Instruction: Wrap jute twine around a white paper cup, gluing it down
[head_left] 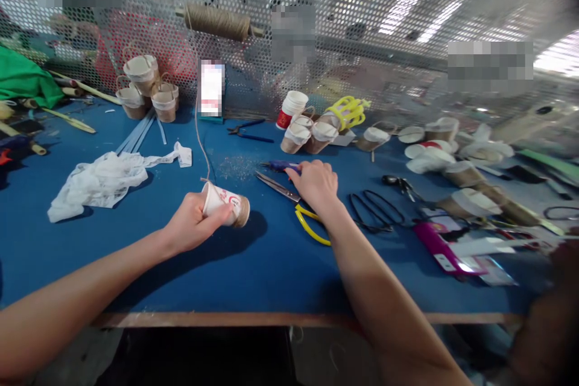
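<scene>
My left hand point(192, 223) is closed round a white paper cup point(218, 200) with red print, tipped on its side above the table. Brown twine is wound round one end of the cup, and a strand of twine point(199, 136) runs from it up to the twine spool point(218, 21) on the mesh. Over to the right, my right hand point(319, 184) is closed over a blue glue gun point(281, 165), whose nozzle points left; the hand hides its handle. Scissors with yellow handles point(312, 228) lie open just under that hand.
White lace point(102, 180) lies left of the cup. Twine-covered cups point(142, 87) are stacked behind it, with pliers point(253, 131) and more cups point(296, 132) farther right. A black cord point(375, 211), a purple box point(446, 247) and blurred cups point(468, 202) lie at right.
</scene>
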`<state>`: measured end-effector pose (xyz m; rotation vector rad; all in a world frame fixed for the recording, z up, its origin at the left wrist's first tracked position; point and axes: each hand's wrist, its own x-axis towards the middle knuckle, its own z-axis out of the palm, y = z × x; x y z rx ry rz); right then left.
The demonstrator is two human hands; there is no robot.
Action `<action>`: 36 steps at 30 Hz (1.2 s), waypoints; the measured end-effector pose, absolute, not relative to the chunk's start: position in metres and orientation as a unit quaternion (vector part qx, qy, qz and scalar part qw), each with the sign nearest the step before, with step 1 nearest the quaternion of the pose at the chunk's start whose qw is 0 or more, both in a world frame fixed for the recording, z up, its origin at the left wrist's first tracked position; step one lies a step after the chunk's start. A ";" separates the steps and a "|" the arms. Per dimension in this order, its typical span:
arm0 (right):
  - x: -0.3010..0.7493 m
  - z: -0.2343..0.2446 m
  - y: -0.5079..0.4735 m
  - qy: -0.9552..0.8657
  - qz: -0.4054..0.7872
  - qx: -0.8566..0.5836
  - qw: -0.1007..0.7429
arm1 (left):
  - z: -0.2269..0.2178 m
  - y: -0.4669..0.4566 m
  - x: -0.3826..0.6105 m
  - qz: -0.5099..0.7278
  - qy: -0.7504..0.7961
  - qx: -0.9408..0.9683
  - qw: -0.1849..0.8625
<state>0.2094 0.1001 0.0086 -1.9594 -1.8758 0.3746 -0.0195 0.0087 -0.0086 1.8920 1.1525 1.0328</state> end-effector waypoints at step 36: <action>0.157 0.034 0.036 -0.637 0.460 -0.432 0.443 | 0.003 -0.001 -0.015 0.367 0.432 0.548 0.615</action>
